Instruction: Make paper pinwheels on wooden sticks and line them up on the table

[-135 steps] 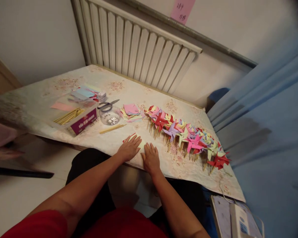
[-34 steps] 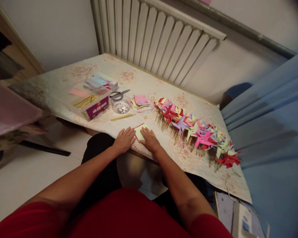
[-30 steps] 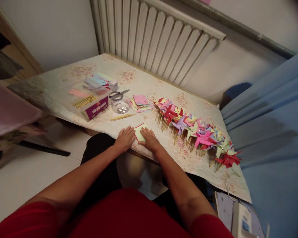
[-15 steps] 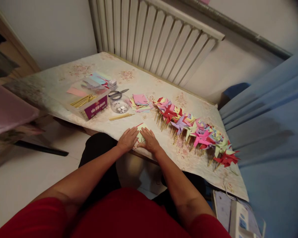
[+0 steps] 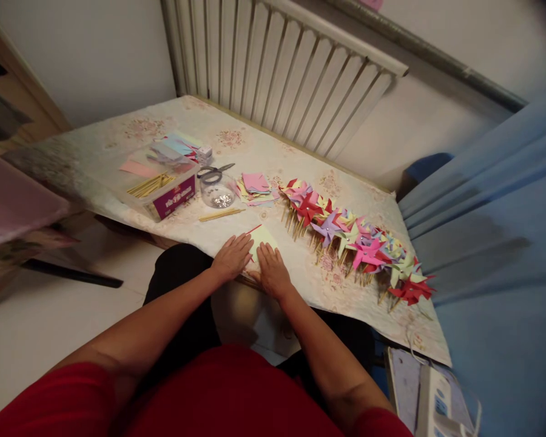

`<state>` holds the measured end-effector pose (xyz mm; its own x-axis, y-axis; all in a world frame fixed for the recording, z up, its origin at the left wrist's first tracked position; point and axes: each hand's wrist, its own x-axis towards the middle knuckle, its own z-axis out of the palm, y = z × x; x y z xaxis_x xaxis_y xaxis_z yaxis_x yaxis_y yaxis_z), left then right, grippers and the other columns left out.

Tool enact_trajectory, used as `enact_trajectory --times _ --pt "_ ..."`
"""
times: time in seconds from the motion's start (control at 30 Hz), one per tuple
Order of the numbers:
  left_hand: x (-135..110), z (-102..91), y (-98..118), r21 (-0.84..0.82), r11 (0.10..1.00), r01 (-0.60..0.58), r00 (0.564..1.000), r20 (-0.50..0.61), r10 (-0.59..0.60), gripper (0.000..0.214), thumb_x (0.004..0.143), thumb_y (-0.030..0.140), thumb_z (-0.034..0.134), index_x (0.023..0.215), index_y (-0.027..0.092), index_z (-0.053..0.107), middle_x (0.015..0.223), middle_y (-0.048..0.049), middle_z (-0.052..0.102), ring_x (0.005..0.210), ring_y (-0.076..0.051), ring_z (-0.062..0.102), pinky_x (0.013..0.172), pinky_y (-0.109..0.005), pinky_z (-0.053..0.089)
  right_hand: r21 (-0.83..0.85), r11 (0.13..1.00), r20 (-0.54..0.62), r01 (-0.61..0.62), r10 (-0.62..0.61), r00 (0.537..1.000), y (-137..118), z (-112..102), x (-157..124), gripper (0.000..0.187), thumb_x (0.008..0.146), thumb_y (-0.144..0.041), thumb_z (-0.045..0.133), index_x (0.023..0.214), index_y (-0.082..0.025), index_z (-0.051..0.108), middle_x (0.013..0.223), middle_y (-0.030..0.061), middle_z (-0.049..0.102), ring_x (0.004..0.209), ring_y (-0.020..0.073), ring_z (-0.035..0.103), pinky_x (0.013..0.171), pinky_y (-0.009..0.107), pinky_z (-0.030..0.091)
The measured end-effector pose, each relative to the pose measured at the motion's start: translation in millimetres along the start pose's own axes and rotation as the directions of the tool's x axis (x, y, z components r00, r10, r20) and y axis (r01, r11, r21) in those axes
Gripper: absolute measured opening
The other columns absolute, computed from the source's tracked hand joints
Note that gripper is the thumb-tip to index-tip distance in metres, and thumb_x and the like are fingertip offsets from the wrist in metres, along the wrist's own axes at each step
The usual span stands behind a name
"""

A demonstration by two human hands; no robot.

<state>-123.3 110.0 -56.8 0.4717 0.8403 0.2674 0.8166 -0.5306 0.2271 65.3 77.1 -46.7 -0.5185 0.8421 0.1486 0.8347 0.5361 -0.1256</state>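
A pale green sheet of paper (image 5: 261,235) with red along one edge lies near the table's front edge; its lower part is under my hands. My left hand (image 5: 232,257) rests flat on its left side, fingers stretched out. On its right side my right hand (image 5: 272,269) presses down with straight fingers, thumb out to the left. Neither hand grips anything. Just beyond them are thin wooden sticks (image 5: 221,214) and a stack of coloured paper squares (image 5: 256,187). A clear round dish (image 5: 218,195) of small shiny pieces stands to the left of that stack.
Rows of paper pinwheels (image 5: 327,227) on sticks line the table's right side. A plastic box (image 5: 178,197) of sticks stands left, with scissors (image 5: 215,174) and coloured paper strips (image 5: 178,144) nearby. A radiator (image 5: 273,73) is behind the table; a blue curtain (image 5: 495,243) hangs right.
My right hand has slid back toward me over the paper, so more of the green sheet shows. My left hand stays almost where it was.
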Motion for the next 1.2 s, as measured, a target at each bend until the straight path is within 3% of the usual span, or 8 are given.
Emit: enact_trajectory --times 0.17,0.33,0.53,0.77,0.83,0.93,1.07,1.2 --pt "10 -7.2 9 -0.043 0.998 0.052 0.998 -0.027 -0.053 0.045 0.096 0.026 0.037 0.137 0.014 0.053 0.147 -0.0158 0.050 0.142 -0.027 0.038 0.118 -0.051 0.027 0.016 1.000 0.002 -0.014 0.014 1.000 -2 1 -1 0.075 0.092 -0.049 0.057 0.150 -0.006 0.034 0.158 0.0212 0.029 0.149 0.0335 0.022 0.120 0.055 0.017" --pt "30 1.0 21 -0.072 0.996 -0.054 0.998 0.007 0.054 0.044 0.094 0.020 0.039 0.135 0.011 0.054 0.147 -0.0147 0.050 0.141 -0.023 0.040 0.118 -0.042 0.029 0.026 1.000 0.000 -0.018 0.018 1.000 -1 2 0 0.076 0.092 -0.048 0.058 0.148 -0.005 0.035 0.156 0.0222 0.034 0.148 0.0343 0.023 0.120 0.055 0.018" --pt "43 19.2 10 -0.067 0.997 -0.024 1.000 0.014 0.025 0.043 0.096 0.019 0.036 0.133 0.011 0.054 0.143 -0.0158 0.054 0.137 -0.020 0.045 0.116 -0.040 0.033 0.020 1.000 -0.033 -0.002 0.003 0.999 1 7 0 0.073 0.094 -0.049 0.054 0.149 -0.005 0.035 0.155 0.0217 0.035 0.148 0.0343 0.024 0.120 0.056 0.020" --pt "39 10.9 10 -0.002 0.999 -0.049 0.999 -0.005 0.049 0.047 0.097 0.028 0.036 0.138 0.011 0.051 0.151 -0.0164 0.045 0.144 -0.023 0.036 0.118 -0.045 0.029 0.060 0.998 -0.045 -0.034 0.037 0.998 -4 5 -16 0.073 0.092 -0.041 0.058 0.150 -0.005 0.033 0.156 0.0213 0.034 0.148 0.0333 0.025 0.120 0.055 0.023" --pt "38 8.5 13 0.010 0.999 -0.051 0.999 -0.007 0.051 0.049 0.096 0.031 0.038 0.139 0.010 0.050 0.152 -0.0172 0.043 0.145 -0.025 0.034 0.118 -0.045 0.029 0.112 0.993 -0.062 -0.042 0.049 0.997 -4 4 -25 0.068 0.092 -0.039 0.059 0.147 -0.006 0.039 0.153 0.0199 0.039 0.146 0.0331 0.029 0.120 0.054 0.024" --pt "37 8.3 13 0.002 0.999 -0.048 0.999 -0.020 0.048 0.049 0.095 0.031 0.039 0.139 0.012 0.050 0.152 -0.0164 0.043 0.145 -0.025 0.034 0.118 -0.046 0.029 0.247 0.961 -0.145 -0.127 0.166 0.975 0 -4 -30 0.050 0.095 -0.034 0.050 0.140 -0.013 0.051 0.140 0.0168 0.056 0.135 0.0288 0.047 0.114 0.050 0.038" --pt "37 11.0 12 0.003 0.999 -0.048 0.998 -0.035 0.048 0.049 0.096 0.031 0.038 0.139 0.013 0.050 0.152 -0.0159 0.044 0.145 -0.024 0.034 0.118 -0.046 0.029 0.414 0.888 -0.311 -0.201 0.345 0.886 12 -24 -5 0.039 0.098 -0.026 0.037 0.126 -0.017 0.063 0.121 0.0133 0.068 0.116 0.0241 0.062 0.103 0.043 0.048" --pt "38 11.7 12 0.018 0.999 -0.052 0.998 -0.025 0.052 0.049 0.096 0.030 0.037 0.141 0.014 0.048 0.151 -0.0148 0.045 0.146 -0.024 0.032 0.118 -0.046 0.028 0.569 0.804 -0.285 -0.174 0.391 0.875 27 -31 48 0.037 0.095 -0.022 0.036 0.112 -0.016 0.068 0.109 0.0099 0.072 0.102 0.0198 0.068 0.093 0.033 0.054"
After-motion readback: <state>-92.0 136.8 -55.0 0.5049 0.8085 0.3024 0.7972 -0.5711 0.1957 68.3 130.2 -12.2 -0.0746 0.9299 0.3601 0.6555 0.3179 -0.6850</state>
